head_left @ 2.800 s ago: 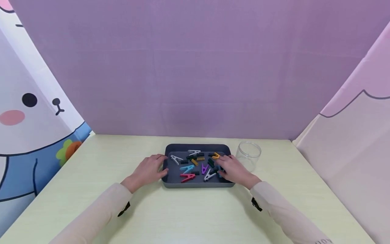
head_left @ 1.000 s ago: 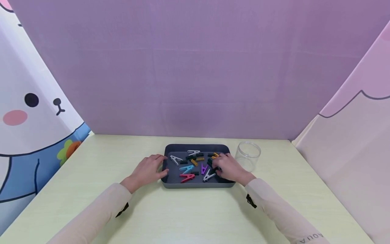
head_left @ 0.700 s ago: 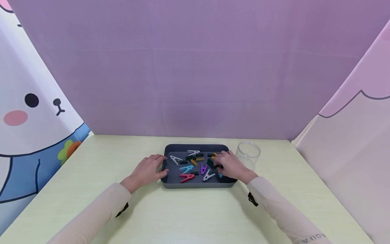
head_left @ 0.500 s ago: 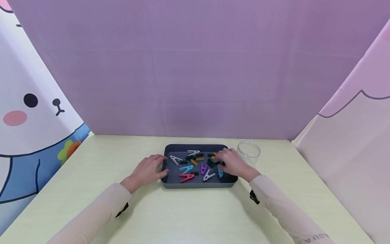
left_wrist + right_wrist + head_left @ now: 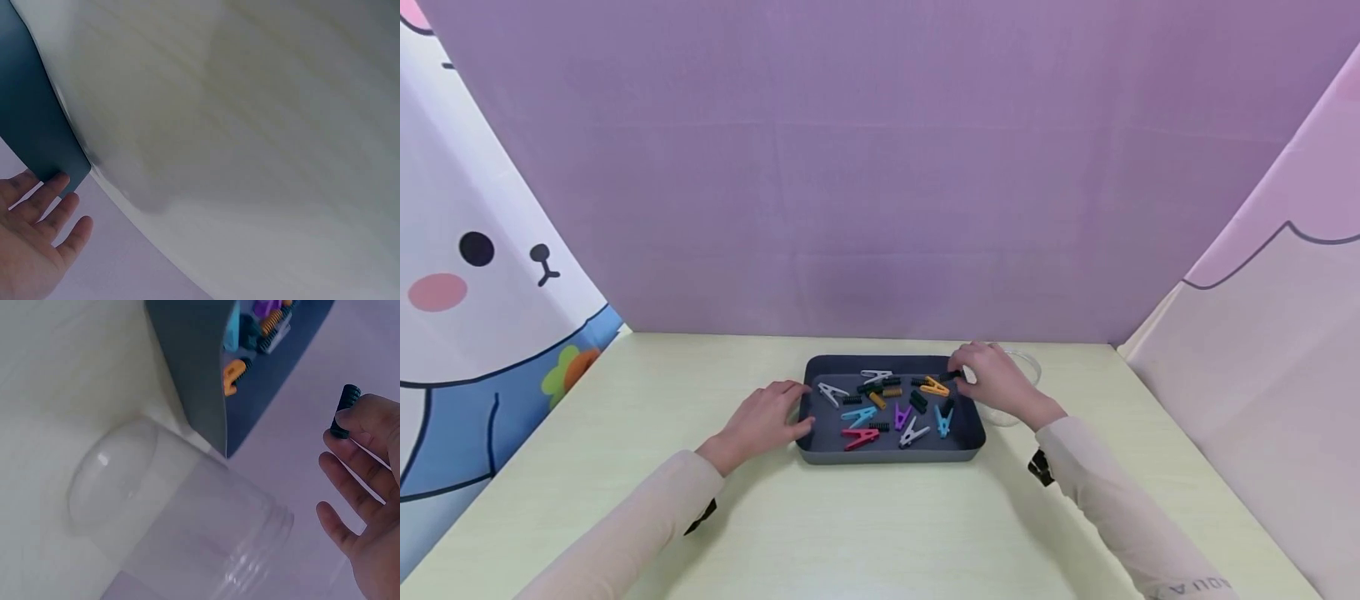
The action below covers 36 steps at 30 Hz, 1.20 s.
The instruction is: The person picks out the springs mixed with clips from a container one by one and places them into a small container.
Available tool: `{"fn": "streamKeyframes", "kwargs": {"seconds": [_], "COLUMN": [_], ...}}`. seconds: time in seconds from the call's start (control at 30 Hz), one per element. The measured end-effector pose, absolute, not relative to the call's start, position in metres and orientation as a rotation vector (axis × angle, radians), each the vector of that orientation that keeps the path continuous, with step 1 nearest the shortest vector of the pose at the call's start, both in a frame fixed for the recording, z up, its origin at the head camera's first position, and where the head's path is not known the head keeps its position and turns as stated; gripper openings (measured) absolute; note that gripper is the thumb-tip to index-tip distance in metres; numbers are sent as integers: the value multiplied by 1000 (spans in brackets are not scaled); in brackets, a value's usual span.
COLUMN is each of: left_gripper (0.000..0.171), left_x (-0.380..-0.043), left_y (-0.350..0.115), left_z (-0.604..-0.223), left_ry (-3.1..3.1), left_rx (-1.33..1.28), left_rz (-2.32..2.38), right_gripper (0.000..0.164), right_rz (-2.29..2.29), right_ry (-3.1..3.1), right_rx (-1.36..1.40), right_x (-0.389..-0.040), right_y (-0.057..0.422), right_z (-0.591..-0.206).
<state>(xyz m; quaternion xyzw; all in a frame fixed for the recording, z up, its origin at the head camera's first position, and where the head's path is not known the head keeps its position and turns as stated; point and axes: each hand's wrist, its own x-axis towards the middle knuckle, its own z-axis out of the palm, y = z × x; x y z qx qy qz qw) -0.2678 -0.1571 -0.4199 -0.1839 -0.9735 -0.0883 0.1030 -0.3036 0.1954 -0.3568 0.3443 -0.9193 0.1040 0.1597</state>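
Right hand (image 5: 997, 385): pinching 1 dark spring (image 5: 346, 409) between thumb and fingertip, right of center in the head view, by the top right corner of the gray tray (image 5: 891, 457)
Dark spring: far right in the right wrist view, up off the tray floor and not in the clear jar (image 5: 187, 531), so I'd call it picked up but not set down
Clear jar: lower middle of the right wrist view, upright just beside the tray; half hidden behind the hand in the head view
Clips (image 5: 861, 437): I count 8, all lying in the tray, center of the head view
Other springs (image 5: 892, 392): orange and dark ones, scattered among the clips, some overlapping so no exact count
Left hand (image 5: 763, 418): fingers loose, touching the tray's left edge, not gripping anything
Progress: honestly looks early, 1 piece lifted, loads left in the tray
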Motion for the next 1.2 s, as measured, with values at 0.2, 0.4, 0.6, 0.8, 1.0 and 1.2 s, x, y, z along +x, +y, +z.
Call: {"fn": "streamKeyframes", "kwargs": {"seconds": [0.2,0.4,0.6,0.8,1.0,1.2], "left_gripper": [56,55,54,54,55,55], "left_x": [-269,-268,-268,-269,-268,-269], "left_y": [-157,-157,-158,-158,-157,-157], "left_z": [-421,-421,-421,-421,-420,-419], "left_ry": [-2889,-2883,-2873,-2881,-2879,-2893], "left_rx": [-535,-542,-546,-542,-546,-541], "left_rz": [-258,-258,-266,-277,-283,-290], "right_gripper": [15,12,13,13,13,13], "right_rz": [349,397,424,469,485,479], "right_ry": [-2603,-2604,-2606,-2596,-2591,-2593], "right_rx": [932,873,823,791,761,753], "right_x": [-309,-312,-317,-320,-321,-321], "right_y": [210,224,240,255,265,268], "right_z": [-349,-344,-345,-348,-351,-355]}}
